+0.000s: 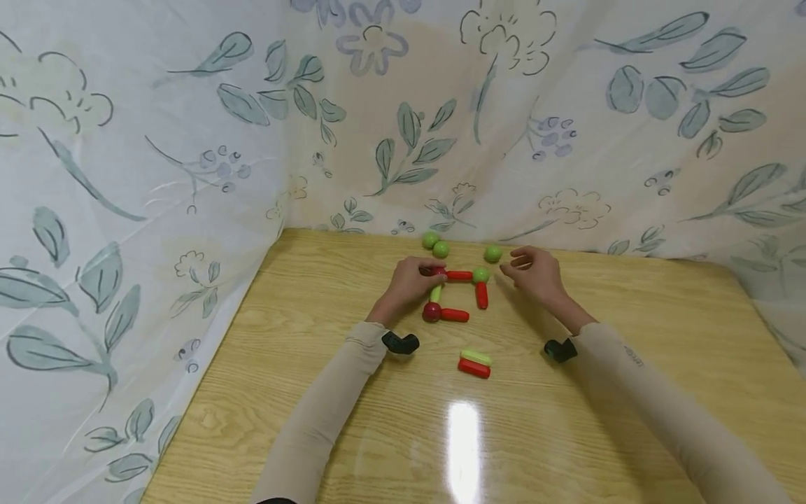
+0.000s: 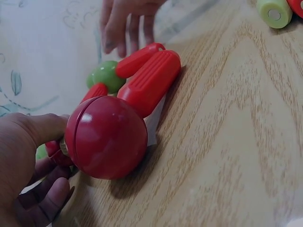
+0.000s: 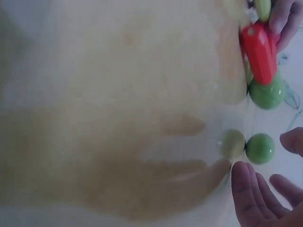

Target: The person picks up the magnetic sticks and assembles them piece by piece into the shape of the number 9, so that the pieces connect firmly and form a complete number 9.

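My left hand (image 1: 411,280) holds the far-left corner of a small figure of balls and sticks, fingers and thumb about a red ball (image 1: 439,272). From that corner a red stick (image 1: 460,276) runs to a green ball (image 1: 481,275), which carries another red stick (image 1: 481,296). A yellow-green stick (image 1: 435,295) leads to a nearer dark red ball (image 2: 108,137), with a further red stick (image 2: 150,82) attached. Fingers loosely bent and holding nothing, my right hand (image 1: 536,274) hovers beside a loose green ball (image 3: 260,148).
Two more green balls (image 1: 441,249) lie at the table's back edge by the floral cloth (image 1: 378,161). Nearer me, a loose yellow-green stick (image 1: 476,358) and a loose red stick (image 1: 474,368) lie side by side on the wooden table (image 1: 283,420).
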`<state>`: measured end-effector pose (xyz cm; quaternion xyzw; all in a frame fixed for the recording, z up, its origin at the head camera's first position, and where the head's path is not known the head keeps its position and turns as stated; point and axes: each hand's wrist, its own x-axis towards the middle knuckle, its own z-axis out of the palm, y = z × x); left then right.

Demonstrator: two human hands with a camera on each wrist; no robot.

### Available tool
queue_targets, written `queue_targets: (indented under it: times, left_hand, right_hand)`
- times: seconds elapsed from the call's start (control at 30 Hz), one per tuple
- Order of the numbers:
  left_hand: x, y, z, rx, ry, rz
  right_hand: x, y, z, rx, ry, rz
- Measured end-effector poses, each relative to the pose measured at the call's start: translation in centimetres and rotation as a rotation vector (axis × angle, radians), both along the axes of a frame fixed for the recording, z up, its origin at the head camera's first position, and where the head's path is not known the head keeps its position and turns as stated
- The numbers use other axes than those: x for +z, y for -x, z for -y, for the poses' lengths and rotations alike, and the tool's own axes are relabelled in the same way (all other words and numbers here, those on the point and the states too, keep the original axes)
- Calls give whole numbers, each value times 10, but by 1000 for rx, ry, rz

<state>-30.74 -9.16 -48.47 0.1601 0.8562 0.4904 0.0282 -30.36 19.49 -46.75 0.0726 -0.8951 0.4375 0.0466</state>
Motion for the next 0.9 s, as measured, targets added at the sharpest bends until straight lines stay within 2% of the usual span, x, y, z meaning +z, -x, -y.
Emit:
queue_targets:
  times: [0.1,0.3,0.43,0.6,0.7,0.8,0.9]
  left_hand:
    - [0,0,0,-9,1,0]
    - [1,-1,-1,-1,15,-7]
    - [1,-1,0,9,31,-6]
    - [-2,-2,2,16,36,-33]
    - [1,-8,4,48,37,-64]
    - [7,-20,7,67,87,-112]
    - [16,-36,10,22,209,-191]
  right_hand:
    - [1,14,1,27,-87,-64]
    - [0,36,11,81,-156,-70]
    - [-1,42,15,96,-161,-66]
    - [-3,44,17,102,-167,-105]
    - [-4,41,15,106,-163,-114]
    - [-4,36,12,106,-148,-104]
    - [-2,30,8,103,-138,-94]
